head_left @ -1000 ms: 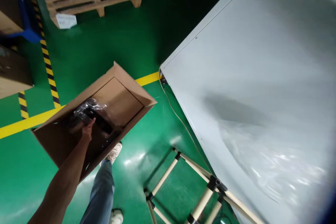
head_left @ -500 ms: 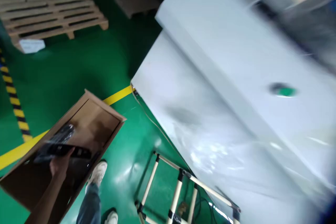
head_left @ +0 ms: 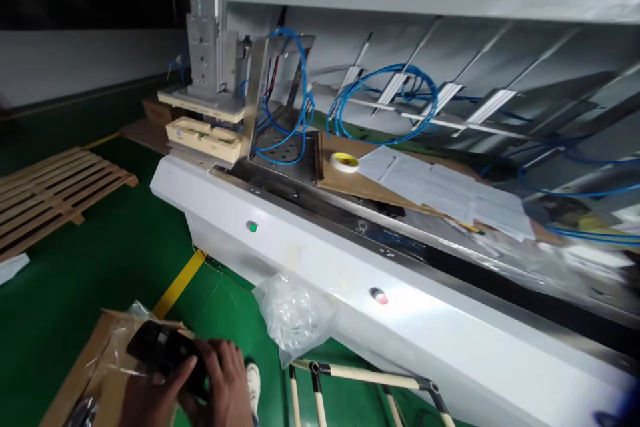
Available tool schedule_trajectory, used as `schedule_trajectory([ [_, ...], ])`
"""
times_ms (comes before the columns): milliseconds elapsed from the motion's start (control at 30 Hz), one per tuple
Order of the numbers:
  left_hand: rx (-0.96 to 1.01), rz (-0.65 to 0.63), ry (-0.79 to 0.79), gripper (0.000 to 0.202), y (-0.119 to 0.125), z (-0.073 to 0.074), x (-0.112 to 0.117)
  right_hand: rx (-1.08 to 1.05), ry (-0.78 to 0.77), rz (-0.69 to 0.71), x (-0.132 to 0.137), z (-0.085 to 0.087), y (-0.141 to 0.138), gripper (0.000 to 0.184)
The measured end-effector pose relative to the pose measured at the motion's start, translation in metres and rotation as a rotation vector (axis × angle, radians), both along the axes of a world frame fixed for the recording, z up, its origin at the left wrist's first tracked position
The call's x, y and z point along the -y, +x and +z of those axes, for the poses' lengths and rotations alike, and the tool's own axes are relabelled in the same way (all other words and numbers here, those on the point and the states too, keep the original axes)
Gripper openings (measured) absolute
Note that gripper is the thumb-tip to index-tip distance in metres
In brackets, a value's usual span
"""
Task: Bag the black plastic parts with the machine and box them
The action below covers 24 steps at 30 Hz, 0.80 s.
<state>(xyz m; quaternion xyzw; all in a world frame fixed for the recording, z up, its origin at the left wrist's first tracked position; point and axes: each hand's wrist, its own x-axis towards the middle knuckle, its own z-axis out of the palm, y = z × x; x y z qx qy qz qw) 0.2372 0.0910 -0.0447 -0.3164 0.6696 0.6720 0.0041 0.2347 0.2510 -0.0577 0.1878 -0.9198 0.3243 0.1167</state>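
The dark, elongated plastic-looking part [head_left: 163, 349] is above the open brown cardboard box [head_left: 84, 363], held in the grip of both the left hand [head_left: 153, 401] and the right hand [head_left: 223, 377], beside crumpled clear plastic film [head_left: 116, 348], near the long white machine [head_left: 320, 260].

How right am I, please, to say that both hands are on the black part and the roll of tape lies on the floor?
Only the roll of tape is wrong: the head view shows it on cardboard. Left hand and right hand are on the black part.
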Motion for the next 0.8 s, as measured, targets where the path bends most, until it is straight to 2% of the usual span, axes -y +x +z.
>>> schedule_trajectory([
  [133, -0.017, -0.094, 0.045, 0.053, -0.056, 0.050, -0.083, -0.075, -0.102, -0.108, -0.086, 0.086, -0.041, 0.067],
  [233, -0.115, -0.249, 0.110, 0.056, -0.098, 0.101, -0.143, -0.086, -0.132, -0.203, -0.143, 0.138, -0.066, 0.056],
  [333, -0.305, -0.409, 0.155, 0.048, -0.142, 0.152, -0.194, -0.072, -0.187, -0.307, -0.189, 0.175, -0.089, 0.051],
  [400, -0.360, -0.500, 0.205, 0.045, -0.169, 0.172, -0.218, -0.029, -0.263, -0.354, -0.213, 0.191, -0.102, 0.050],
  [433, -0.364, -0.509, 0.241, 0.047, -0.180, 0.178, -0.228, -0.011, -0.312, -0.380, -0.223, 0.197, -0.108, 0.049],
  [500, -0.336, -0.463, 0.326, 0.051, -0.199, 0.179, -0.242, -0.005, -0.413, -0.469, -0.242, 0.204, -0.118, 0.049],
  [567, -0.288, -0.395, 0.416, 0.054, -0.214, 0.171, -0.250, -0.026, -0.483, -0.612, -0.257, 0.209, -0.123, 0.054],
  [667, -0.183, -0.369, 0.497, 0.064, -0.228, 0.148, -0.252, -0.021, -0.537, -0.788, -0.270, 0.216, -0.122, 0.061],
  [800, -0.025, -0.363, 0.514, 0.065, -0.235, 0.109, -0.242, 0.042, -0.583, -0.892, -0.267, 0.229, -0.108, 0.058],
])
